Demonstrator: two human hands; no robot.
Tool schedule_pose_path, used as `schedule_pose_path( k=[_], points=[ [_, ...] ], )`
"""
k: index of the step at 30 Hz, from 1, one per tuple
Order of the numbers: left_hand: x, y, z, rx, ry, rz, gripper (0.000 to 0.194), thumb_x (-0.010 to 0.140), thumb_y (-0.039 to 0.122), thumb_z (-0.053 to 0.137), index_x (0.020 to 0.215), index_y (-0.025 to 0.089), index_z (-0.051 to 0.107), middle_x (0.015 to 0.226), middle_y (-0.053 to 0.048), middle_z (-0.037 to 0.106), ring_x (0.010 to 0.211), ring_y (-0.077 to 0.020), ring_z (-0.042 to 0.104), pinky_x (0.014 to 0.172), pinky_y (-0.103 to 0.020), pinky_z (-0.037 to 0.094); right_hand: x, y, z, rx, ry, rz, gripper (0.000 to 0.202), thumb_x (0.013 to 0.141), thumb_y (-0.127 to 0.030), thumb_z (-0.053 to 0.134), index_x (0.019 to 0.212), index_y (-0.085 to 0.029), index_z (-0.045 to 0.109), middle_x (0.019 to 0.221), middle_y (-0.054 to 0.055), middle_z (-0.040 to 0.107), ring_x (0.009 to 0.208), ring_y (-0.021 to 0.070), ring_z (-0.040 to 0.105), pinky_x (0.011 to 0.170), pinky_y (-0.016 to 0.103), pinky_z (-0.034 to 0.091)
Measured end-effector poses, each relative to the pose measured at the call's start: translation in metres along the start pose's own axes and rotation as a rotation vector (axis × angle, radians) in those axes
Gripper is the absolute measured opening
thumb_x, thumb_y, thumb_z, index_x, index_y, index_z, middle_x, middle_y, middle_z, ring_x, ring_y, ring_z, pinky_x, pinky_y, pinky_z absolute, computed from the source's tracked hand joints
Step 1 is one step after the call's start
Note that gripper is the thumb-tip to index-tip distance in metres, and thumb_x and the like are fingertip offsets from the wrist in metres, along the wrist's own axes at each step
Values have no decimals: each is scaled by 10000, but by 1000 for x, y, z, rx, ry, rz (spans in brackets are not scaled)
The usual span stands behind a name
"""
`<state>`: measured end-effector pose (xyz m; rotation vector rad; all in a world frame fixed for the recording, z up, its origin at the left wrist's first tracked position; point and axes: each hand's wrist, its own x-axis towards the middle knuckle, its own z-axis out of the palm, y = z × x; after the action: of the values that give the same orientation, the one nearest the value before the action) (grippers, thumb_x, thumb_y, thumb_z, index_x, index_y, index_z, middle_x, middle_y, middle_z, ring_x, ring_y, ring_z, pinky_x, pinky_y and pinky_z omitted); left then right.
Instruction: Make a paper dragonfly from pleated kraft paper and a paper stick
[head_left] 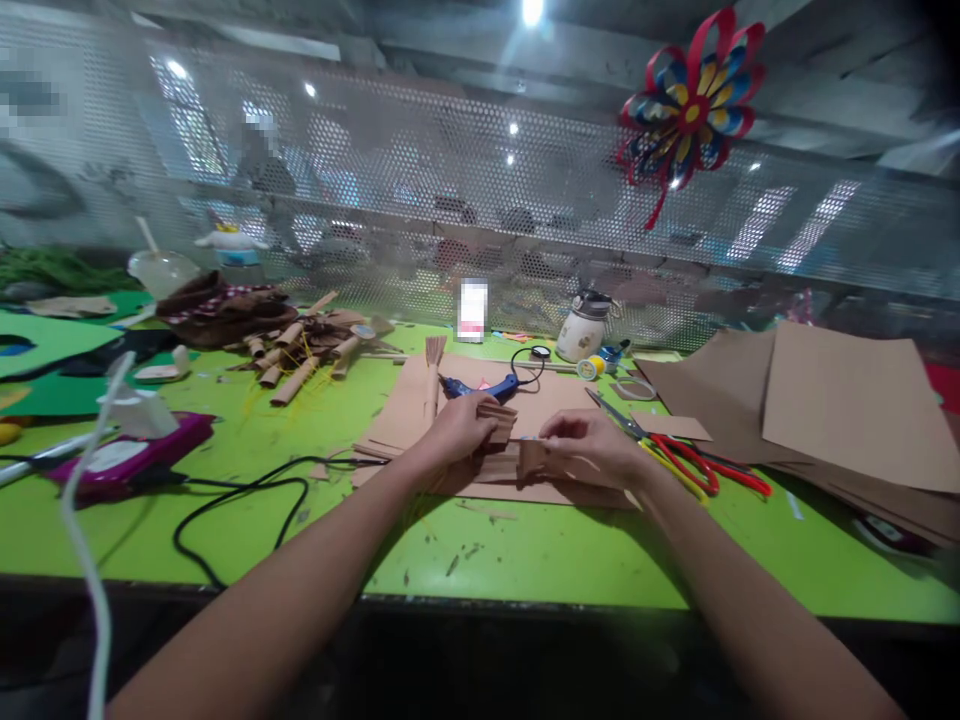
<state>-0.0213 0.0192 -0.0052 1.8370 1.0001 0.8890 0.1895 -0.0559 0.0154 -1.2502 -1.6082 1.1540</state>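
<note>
My left hand point(466, 428) is closed around a folded, ridged piece of brown kraft paper point(502, 424). My right hand point(589, 440) pinches the end of a brown paper strip point(532, 457), its fingers bent toward the left hand. Whether the two paper pieces are joined cannot be made out. Both hands are over brown paper sheets point(409, 395) on the green table. Just beyond them lies a blue glue gun point(480, 386) with a black cord. A small paper broom point(433, 378) with a fringed top is left of the glue gun.
Red-handled scissors point(686, 455) lie right of my right hand, near stacked brown sheets point(840, 405). A white bottle point(583, 325) stands at the back. To the left are rolled paper pieces point(296, 370), a purple power strip point(139, 455) and a black cable point(247, 487).
</note>
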Motion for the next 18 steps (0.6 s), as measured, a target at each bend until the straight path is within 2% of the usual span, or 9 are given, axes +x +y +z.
schedule_pose_path(
  k=[2,4,7,9,10,12,14,15,18],
  points=[
    [1,-1,-1,85,2,17,303,717,131,554,1007,140,641,902,-119,689,785,-219,636,673,-322,504,-9,-11,-10,135,-67,-51,170,677,-242,724,785,-131,654,737,26,615,610,94,534,559,216,435],
    [1,-1,-2,178,18,48,324,721,146,548,1032,146,637,923,-117,690,798,-222,636,689,-330,499,-20,-23,-13,186,-209,-101,150,687,-247,727,746,-126,660,732,30,610,572,81,525,525,209,431],
    [2,0,-3,296,30,106,321,714,162,550,1021,165,645,953,-108,689,829,-226,633,710,-328,493,-40,-38,-1,47,-555,-48,206,723,-280,704,824,-102,690,728,46,622,577,88,548,529,205,446],
    [2,2,-4,316,29,120,307,717,164,545,1006,169,650,944,-104,691,827,-221,633,700,-317,494,-48,-45,8,-141,-664,-58,276,749,-313,677,930,-104,691,800,66,650,672,114,587,624,224,471],
    [2,3,-4,308,31,114,303,721,161,540,1003,167,651,930,-103,693,811,-216,635,684,-309,495,-49,-47,10,-247,-624,-85,287,773,-327,649,961,-112,686,840,72,659,721,126,595,669,230,469],
    [1,6,-4,260,48,86,296,726,157,539,1003,153,646,890,-103,695,752,-200,638,642,-294,499,-46,-45,9,-492,-408,-126,277,823,-342,576,961,-127,683,880,78,666,772,141,593,700,235,450],
    [-1,9,-4,189,79,42,290,726,156,552,1002,138,638,849,-94,696,699,-184,635,602,-276,500,-37,-38,3,-754,-178,-93,277,838,-353,529,890,-133,688,860,87,669,748,157,583,659,244,426],
    [-2,11,-4,156,97,22,286,726,156,557,1001,136,633,832,-86,695,683,-177,633,590,-268,500,-31,-33,0,-877,-119,-50,274,825,-357,533,845,-133,689,844,94,669,730,167,577,627,249,410],
    [-5,16,-5,84,140,-15,264,734,161,560,988,144,629,811,-68,693,681,-168,631,584,-253,505,-19,-17,-7,-1026,-150,62,191,761,-283,559,754,-133,677,792,94,674,689,174,570,561,242,371]
  ],
)
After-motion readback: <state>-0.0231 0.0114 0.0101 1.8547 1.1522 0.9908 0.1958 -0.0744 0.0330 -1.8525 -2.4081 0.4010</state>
